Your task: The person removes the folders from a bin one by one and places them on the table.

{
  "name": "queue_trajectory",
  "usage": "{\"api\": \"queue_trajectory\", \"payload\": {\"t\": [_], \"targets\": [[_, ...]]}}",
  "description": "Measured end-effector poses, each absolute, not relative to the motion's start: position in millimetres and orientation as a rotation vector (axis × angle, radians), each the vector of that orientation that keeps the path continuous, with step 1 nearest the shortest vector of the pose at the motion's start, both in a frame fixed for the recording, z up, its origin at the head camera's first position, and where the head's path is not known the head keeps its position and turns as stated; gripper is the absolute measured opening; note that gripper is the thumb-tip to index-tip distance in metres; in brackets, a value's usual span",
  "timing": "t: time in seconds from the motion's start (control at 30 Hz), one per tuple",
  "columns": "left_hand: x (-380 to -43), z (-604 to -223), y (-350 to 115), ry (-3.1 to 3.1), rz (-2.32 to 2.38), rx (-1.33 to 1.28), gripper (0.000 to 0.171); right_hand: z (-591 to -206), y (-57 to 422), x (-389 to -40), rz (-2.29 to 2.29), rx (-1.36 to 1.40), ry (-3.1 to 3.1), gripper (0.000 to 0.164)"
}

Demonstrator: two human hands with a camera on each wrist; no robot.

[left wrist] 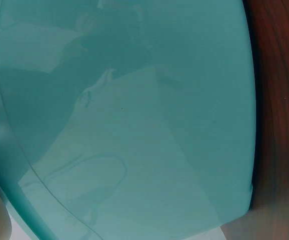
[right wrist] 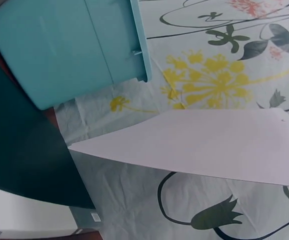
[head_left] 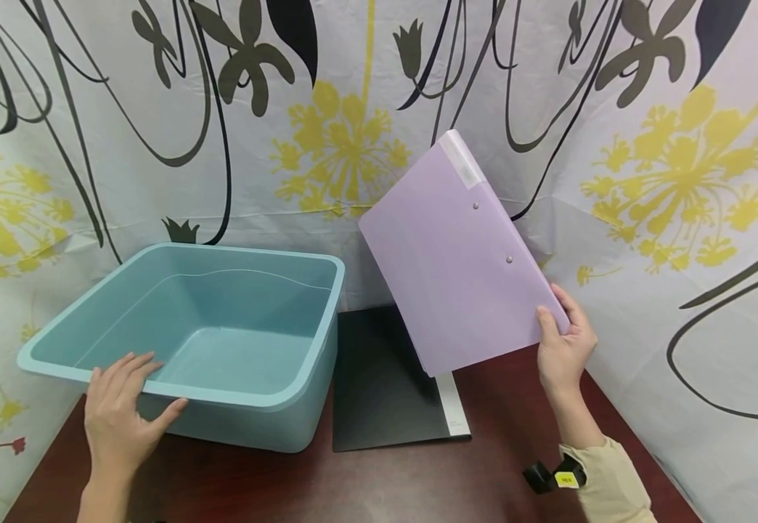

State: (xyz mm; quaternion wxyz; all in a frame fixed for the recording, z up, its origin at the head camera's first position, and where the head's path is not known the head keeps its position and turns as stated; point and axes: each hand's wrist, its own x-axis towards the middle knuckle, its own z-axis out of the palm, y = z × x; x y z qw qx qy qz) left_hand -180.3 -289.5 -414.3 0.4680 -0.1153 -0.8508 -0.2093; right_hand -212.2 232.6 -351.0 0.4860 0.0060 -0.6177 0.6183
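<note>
A lilac file folder [head_left: 457, 254] with a clear spine label and two metal rivets is tilted in the air, and my right hand [head_left: 565, 341] pinches its lower right corner. In the right wrist view the folder [right wrist: 204, 145] shows nearly edge-on, with a bit of finger at the right border. My left hand [head_left: 120, 410] rests on the near rim of a blue-green plastic basin [head_left: 235, 398], fingers reaching over the inside, thumb outside. The basin wall [left wrist: 134, 125] fills most of the left wrist view. Beneath the lilac folder a black folder [head_left: 385, 392] lies on the table.
The dark reddish-brown table [head_left: 366, 487] carries the basin at left and the black folder just right of it. A white cloth [head_left: 353, 43] printed with yellow and grey flowers hangs behind and at both sides. A black wrist device [head_left: 555, 476] sits at my right cuff.
</note>
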Motion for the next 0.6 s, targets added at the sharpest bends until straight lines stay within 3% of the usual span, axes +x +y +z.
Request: {"api": "queue_trajectory", "payload": {"t": [0.6], "targets": [[-181, -415, -290, -2.091, -0.504, -0.277, 0.088, -368, 266, -209, 1.384, -0.085, -1.646, 0.033]]}}
